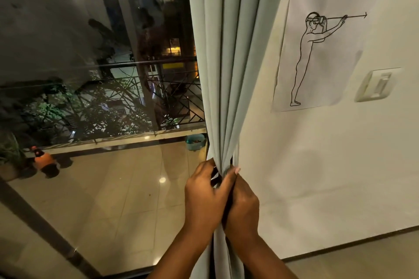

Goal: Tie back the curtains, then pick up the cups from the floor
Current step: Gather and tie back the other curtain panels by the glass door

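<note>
A pale grey-green curtain (pixel 226 63) hangs bunched in folds between the glass door and the wall. My left hand (pixel 204 195) and my right hand (pixel 243 204) are pressed together around the gathered folds at waist height. Both grip the fabric, with the fingers curled round it and partly hidden behind it. A dark strip, perhaps a tie-back, shows between the fingers. No cups are in view.
A large glass door (pixel 102 97) fills the left, with a tiled balcony and railing outside. An orange bottle (pixel 44 161) and a teal tub (pixel 195 141) stand out there. On the white wall at right are a paper drawing (pixel 322 52) and a switch plate (pixel 376 84).
</note>
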